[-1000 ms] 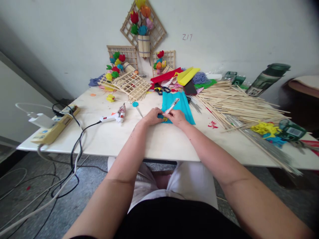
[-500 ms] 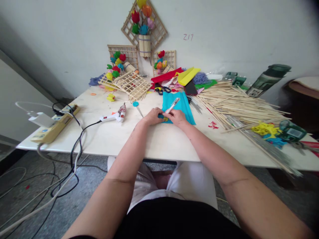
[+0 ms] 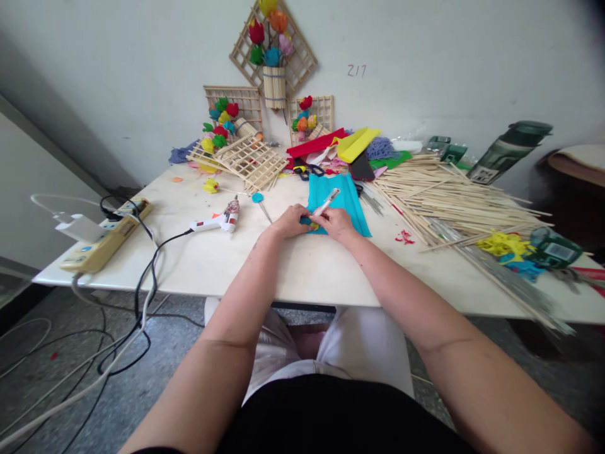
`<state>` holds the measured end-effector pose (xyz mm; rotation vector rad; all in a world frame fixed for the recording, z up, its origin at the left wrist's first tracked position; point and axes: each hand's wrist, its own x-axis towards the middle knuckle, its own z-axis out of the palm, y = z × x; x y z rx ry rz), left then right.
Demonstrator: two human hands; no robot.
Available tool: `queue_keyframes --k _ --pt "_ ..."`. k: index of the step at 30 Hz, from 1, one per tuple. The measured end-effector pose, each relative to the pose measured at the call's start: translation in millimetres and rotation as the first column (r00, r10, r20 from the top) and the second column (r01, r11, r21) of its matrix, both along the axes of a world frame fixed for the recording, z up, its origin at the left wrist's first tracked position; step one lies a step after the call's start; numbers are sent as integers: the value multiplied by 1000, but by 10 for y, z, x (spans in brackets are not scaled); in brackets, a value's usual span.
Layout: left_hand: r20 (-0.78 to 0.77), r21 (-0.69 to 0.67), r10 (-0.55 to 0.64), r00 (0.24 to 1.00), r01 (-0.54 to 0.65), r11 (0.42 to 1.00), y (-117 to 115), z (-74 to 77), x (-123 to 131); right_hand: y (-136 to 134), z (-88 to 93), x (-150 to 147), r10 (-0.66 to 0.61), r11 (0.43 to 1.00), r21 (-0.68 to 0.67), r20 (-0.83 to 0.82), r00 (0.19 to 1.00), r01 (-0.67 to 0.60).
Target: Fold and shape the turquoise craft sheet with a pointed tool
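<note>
My right hand (image 3: 334, 222) is closed round a white pen (image 3: 328, 202), its tip low between my two hands over a sheet of turquoise crepe paper (image 3: 346, 197). My left hand (image 3: 292, 221) rests at the paper's lower left corner, fingers pressed onto a small blue-and-yellow piece (image 3: 314, 226) that is mostly hidden under them. Left of that hand lies a thin stick with a turquoise disc (image 3: 258, 198) on its end. The pen's tip and any mark on the paper are too small to make out.
A white glue gun (image 3: 227, 221) lies to the left, its black cord running to a power strip (image 3: 106, 233). Scissors (image 3: 309, 171) and a wide heap of wooden sticks (image 3: 454, 195) are behind and right. Stick lattices (image 3: 255, 161) with paper flowers stand along the wall.
The pen's upper end has tipped very slightly down and to the left in my right hand. Both hands stay at the same place on the turquoise paper.
</note>
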<state>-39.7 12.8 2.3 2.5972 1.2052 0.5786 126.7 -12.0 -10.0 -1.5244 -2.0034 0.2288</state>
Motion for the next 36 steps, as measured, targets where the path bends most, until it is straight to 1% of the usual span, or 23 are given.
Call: queue_keyframes --k 15,36 --pt "-13 -12 7 1000 -7 1000 11 -20 0 28 -43 7 3 999 44 -6 1000 -3" --pt "-20 -15 32 999 -32 999 -28 6 12 -19 5 4 6 1000 -2 -67 998 -6"
